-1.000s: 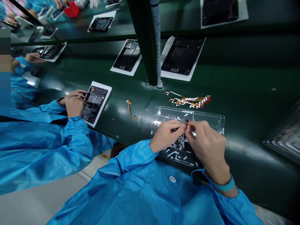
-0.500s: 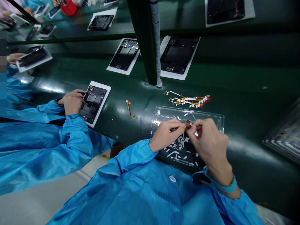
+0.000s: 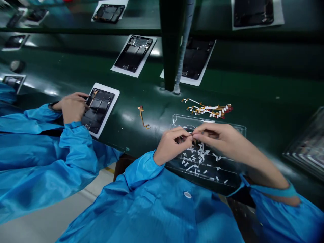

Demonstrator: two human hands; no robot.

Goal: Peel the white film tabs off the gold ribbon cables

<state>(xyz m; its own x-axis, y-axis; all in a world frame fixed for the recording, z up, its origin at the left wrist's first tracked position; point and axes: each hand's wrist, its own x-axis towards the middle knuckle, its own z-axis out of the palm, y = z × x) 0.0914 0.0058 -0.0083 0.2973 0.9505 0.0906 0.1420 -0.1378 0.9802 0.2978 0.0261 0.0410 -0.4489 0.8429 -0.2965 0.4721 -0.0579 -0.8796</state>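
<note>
My left hand [image 3: 172, 145] and my right hand [image 3: 220, 138] meet fingertip to fingertip above a clear plastic tray [image 3: 236, 130]. Both are closed in a pinch on a small flex cable, which the fingers mostly hide. The tray holds several small white scraps [image 3: 199, 158]. Just beyond the tray lies a pile of orange flex cables [image 3: 207, 108] with white and red ends. One single flex cable [image 3: 142, 116] lies apart to the left on the green belt [image 3: 265, 101].
A co-worker's hand [image 3: 72, 107] rests on an open tablet back [image 3: 98, 108] on white paper at the left. More open tablets [image 3: 133, 54] lie farther back on the belt. A dark post [image 3: 170, 44] stands behind the cables. A stack of trays [image 3: 306, 148] sits at the right edge.
My right hand has stretched out flatter and its forearm swung right; the pinch point shifted slightly left. The view has turned a little. The far co-worker's hands have left the view.
</note>
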